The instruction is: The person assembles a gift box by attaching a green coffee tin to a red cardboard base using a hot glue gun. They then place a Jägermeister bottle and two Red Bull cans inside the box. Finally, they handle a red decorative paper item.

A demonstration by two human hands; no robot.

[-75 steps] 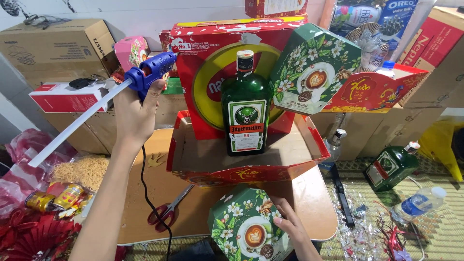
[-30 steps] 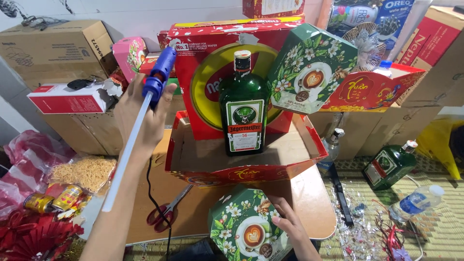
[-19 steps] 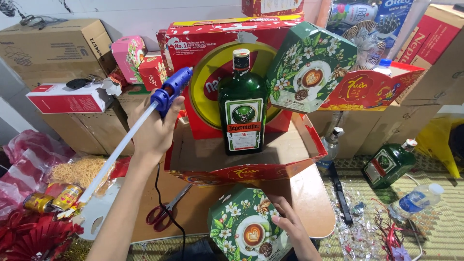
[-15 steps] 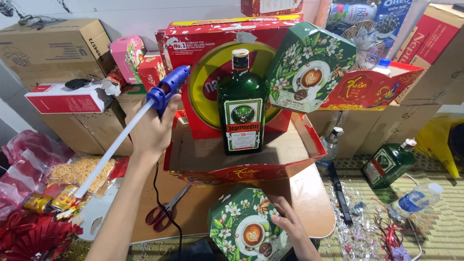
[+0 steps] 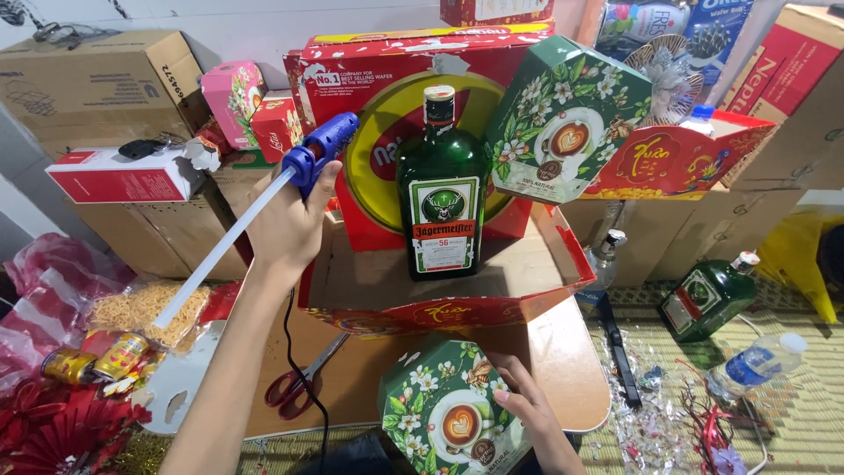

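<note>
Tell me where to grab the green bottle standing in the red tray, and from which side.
Grip the green bottle by its narrow neck, just under the cap, probably coming from above and the front. It stands upright in the red tray, with a red box close behind and a green floral box at its right shoulder. The left hand holds the blue glue gun; the right hand rests on another floral box.

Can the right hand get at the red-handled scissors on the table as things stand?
Probably yes, once it lets go. The right hand rests on the green floral box; the scissors lie uncovered on the table just left of that box, with only the glue gun's black cord trailing past them.
</note>
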